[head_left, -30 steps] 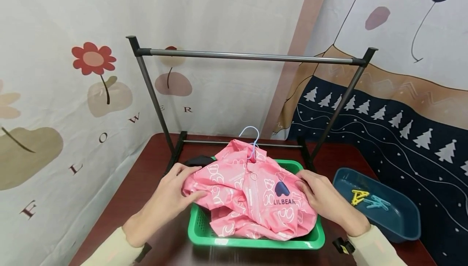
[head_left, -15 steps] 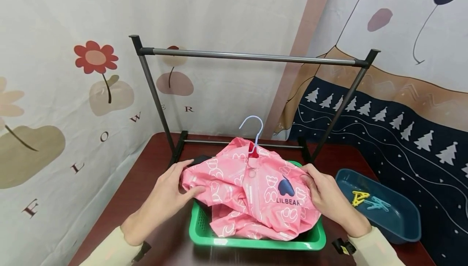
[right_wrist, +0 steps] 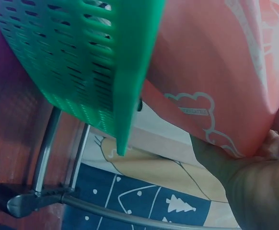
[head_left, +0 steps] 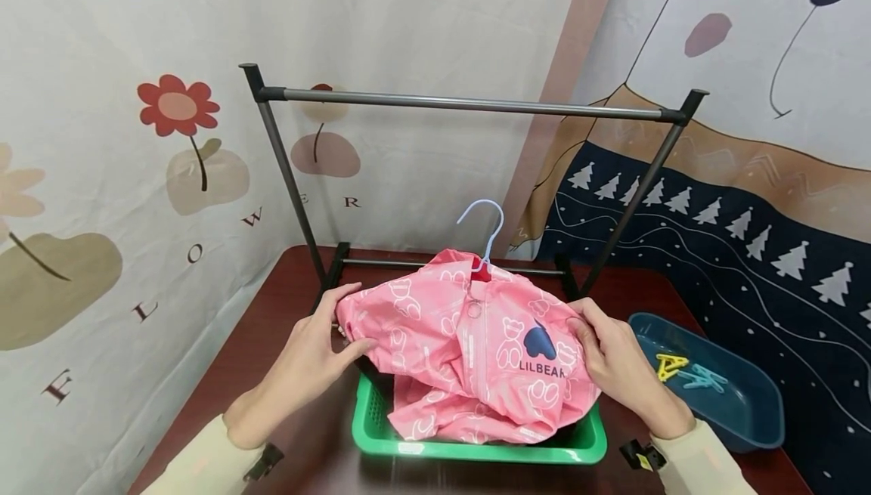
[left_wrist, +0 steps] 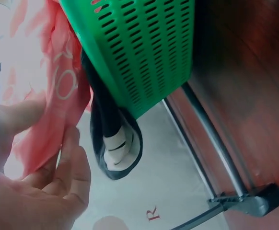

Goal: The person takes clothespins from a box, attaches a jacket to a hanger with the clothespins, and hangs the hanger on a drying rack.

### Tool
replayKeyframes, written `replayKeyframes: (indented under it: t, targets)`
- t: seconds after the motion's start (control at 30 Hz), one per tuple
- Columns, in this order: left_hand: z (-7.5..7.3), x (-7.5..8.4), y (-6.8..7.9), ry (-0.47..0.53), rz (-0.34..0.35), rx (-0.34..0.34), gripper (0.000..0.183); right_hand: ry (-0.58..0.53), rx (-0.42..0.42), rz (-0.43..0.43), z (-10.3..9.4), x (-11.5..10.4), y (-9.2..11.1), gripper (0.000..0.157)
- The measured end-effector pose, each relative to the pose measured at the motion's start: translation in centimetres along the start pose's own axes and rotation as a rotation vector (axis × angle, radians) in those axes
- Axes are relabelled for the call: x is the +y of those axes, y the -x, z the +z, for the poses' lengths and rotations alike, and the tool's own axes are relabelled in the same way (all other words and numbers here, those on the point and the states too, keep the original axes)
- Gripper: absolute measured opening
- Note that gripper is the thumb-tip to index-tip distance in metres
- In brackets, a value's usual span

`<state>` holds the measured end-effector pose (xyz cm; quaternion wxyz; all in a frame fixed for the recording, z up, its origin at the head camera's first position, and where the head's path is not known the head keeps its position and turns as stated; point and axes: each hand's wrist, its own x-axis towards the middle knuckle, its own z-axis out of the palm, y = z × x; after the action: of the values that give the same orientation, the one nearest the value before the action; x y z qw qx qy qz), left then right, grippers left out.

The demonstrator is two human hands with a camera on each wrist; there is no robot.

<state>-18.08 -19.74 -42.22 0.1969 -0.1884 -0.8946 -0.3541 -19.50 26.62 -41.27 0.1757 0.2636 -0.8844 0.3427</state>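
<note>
A pink children's jacket (head_left: pixel 442 329) with white bear outlines and "LILBEAR" lettering is spread on a light blue hanger (head_left: pixel 501 223), whose hook stands up out of the collar. My left hand (head_left: pixel 306 359) grips one shoulder, thumb in front and fingers behind; the left wrist view shows the cloth between them. On the other shoulder, beside the dark blue print, my right hand (head_left: pixel 615 359) pinches the fabric. The jacket's lower part hangs into a green perforated basket (head_left: pixel 490 451). Inside the jacket, the hanger's arms are hidden.
Behind the basket stands a metal clothes rack with a horizontal rail (head_left: pixel 435 102). A dark blue tray (head_left: pixel 755 412) at the right holds yellow clips (head_left: pixel 670 366) and light blue clips (head_left: pixel 705 378). Dark cloth (left_wrist: pixel 101 103) hangs over the basket's rim.
Both hands have lifted the jacket's shoulders a little and drawn them slightly apart. The hanger's hook has risen and shifted right. The basket has stayed in place.
</note>
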Motion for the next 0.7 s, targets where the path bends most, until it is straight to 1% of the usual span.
replayKeyframes:
  t: [0.13,0.2,0.33,0.43,0.5,0.6,0.7]
  targets:
    - [-0.6,0.2,-0.6,0.004,0.034,0.032,0.092,0.003,0.047,-0.026,-0.4,-0.1,-0.1,0.033]
    - [-1.0,0.3,-1.0,-0.006,0.045,0.056,0.089,0.01,0.072,-0.045,-0.6,-0.2,-0.1,0.034]
    - [-1.6,0.3,-1.6,-0.038,0.073,0.13,0.07,0.038,0.124,-0.094,-1.2,-0.3,-0.1,0.036]
    - [-1.8,0.3,-1.9,-0.051,0.062,0.166,0.054,0.061,0.155,-0.114,-1.5,-0.2,-0.1,0.036]
    - [-1.7,0.3,-2.0,-0.049,0.031,0.163,0.046,0.07,0.162,-0.116,-1.7,-0.2,-0.1,0.035]
    - [-1.6,0.3,-1.9,-0.033,-0.009,0.125,0.038,0.072,0.166,-0.115,-1.8,-0.2,-0.1,0.034]
    - [-1.8,0.4,-2.0,-0.034,-0.004,0.106,0.036,0.077,0.168,-0.117,-2.0,0.0,-0.1,0.034]
